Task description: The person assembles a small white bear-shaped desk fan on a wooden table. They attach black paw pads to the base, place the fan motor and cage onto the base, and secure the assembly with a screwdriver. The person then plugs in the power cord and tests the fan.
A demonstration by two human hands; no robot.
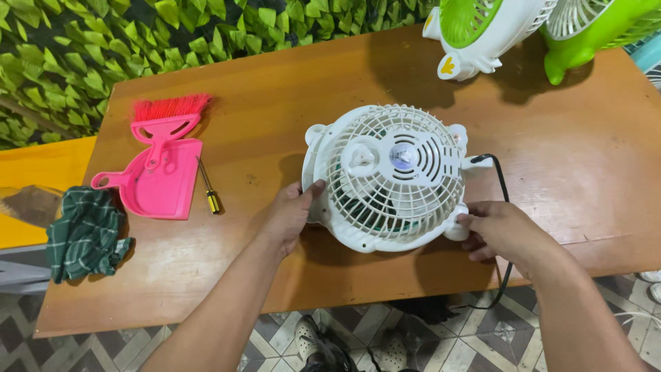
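A small white fan [389, 176] lies grille-up on the brown wooden table [571, 158], near its front edge. My left hand [289, 213] grips the fan's left rim, thumb on the grille edge. My right hand [499, 231] holds the fan's lower right foot, fingers curled around it. A black power cord [502, 189] runs from the fan's right side, passes under my right hand and drops over the table edge.
A pink dustpan with a red-bristled brush [162, 162] lies at the left, a small yellow-handled screwdriver [208, 187] beside it. A green checked cloth [86, 234] hangs at the left edge. Two green-and-white fans [482, 34] [599, 31] stand at the back right. Leafy wall behind.
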